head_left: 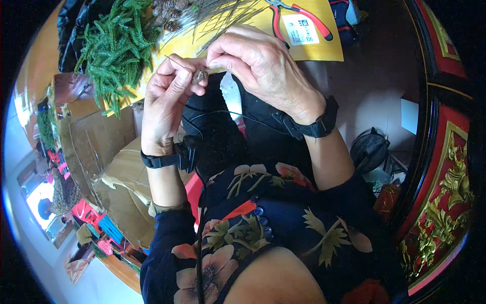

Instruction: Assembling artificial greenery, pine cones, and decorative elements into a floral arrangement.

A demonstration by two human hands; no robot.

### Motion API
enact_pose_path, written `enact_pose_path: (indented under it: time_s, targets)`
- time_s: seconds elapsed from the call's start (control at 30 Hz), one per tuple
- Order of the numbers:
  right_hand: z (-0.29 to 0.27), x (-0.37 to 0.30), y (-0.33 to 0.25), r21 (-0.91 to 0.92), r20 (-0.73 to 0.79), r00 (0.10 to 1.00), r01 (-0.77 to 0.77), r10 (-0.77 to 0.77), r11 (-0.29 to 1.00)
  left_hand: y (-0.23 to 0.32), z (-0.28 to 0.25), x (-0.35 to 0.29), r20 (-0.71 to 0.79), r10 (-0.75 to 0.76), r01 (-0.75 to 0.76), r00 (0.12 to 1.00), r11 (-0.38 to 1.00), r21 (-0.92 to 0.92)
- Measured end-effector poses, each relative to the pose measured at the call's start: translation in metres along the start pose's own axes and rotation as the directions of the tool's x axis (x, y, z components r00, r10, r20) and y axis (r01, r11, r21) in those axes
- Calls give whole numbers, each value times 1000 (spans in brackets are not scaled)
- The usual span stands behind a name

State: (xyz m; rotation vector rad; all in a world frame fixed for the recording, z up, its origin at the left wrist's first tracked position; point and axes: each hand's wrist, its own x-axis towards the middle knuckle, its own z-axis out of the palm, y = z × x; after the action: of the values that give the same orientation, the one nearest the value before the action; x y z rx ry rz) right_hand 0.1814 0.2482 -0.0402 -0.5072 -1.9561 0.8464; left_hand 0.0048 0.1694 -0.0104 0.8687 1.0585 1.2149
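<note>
Over the near edge of the yellow sheet, my left hand is closed on a small brown pine cone, held between thumb and fingers. A thin dark wire sticks out past these fingertips. My right hand meets it from the other side, thumb and forefinger pinched right beside the cone. Whatever is in that pinch is too small to make out. Beyond both hands lies a spread of thin brown wire-like stems. More pine cones are heaped to their left.
Green artificial fir sprigs are piled at the far left. Red-handled pliers lie on the sheet's far right beside a white label. A cardboard box stands at my left, a carved red-and-gold panel at my right. Cables run from my wrist straps.
</note>
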Motion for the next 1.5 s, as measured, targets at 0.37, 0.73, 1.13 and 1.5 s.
enact_pose_path:
  time_s: [0.37,0.73,1.13,1.5]
  targets:
    - [9,-1,-14,250,19,918,-388,396,887,11,1,1,-63,-130,126,989,990,-70]
    - [16,1,-18,455,119,896,-431,427,779,6,15,-3,-169,-108,96,980,992,-80]
    - [16,2,-31,424,6,931,-333,365,842,11,28,-23,-145,-149,151,978,989,5]
    - [33,-4,-63,186,-122,992,-13,36,982,14,31,-64,-166,-153,113,974,966,-231]
